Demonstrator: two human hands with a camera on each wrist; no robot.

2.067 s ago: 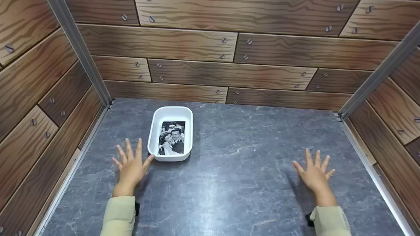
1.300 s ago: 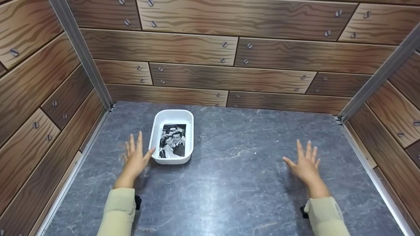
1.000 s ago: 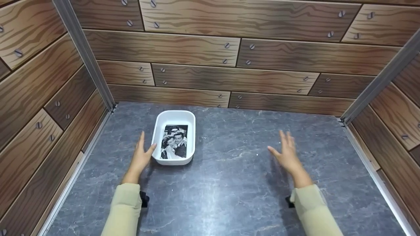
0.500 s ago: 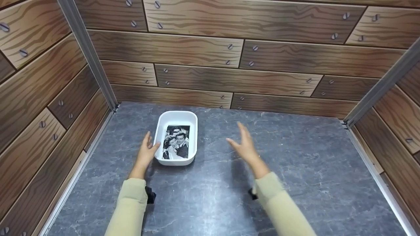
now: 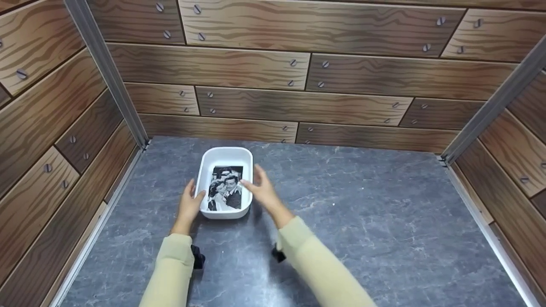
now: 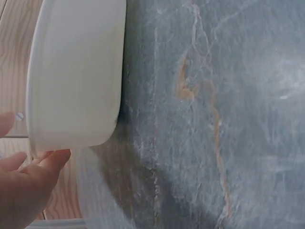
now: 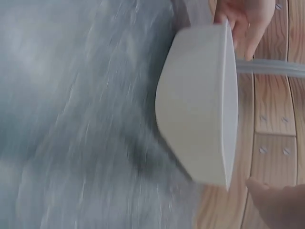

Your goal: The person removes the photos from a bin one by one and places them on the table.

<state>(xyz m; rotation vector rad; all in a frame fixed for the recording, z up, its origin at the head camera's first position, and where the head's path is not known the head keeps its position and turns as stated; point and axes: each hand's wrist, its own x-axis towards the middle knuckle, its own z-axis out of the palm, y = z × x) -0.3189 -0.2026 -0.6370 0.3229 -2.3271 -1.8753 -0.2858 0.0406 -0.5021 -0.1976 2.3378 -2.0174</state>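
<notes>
A white rectangular tub [image 5: 224,215] with rounded corners stands on the floor left of centre. Flat inside it lies a black-and-white photo [image 5: 225,189] of two people. My left hand [image 5: 188,209] is at the tub's left side, fingers at the outer wall and thumb above the rim; in the left wrist view bent fingers [image 6: 55,162] meet the tub's lower end. At the right side, my right hand [image 5: 265,192] has its thumb over the rim and its other fingers outside. The right wrist view shows a gap between that thumb [image 7: 259,191] and the tub.
Grey marbled floor [image 5: 362,238] surrounds the tub. Wood-print walls [image 5: 341,72] enclose it at the back and both sides, with metal corner posts [image 5: 111,76] and metal strips along the side edges. A black strap piece shows under each sleeve.
My right hand has swept left from the right side of the floor to the tub. My left hand has shifted slightly and its spread fingers have drawn together. The tub stays put.
</notes>
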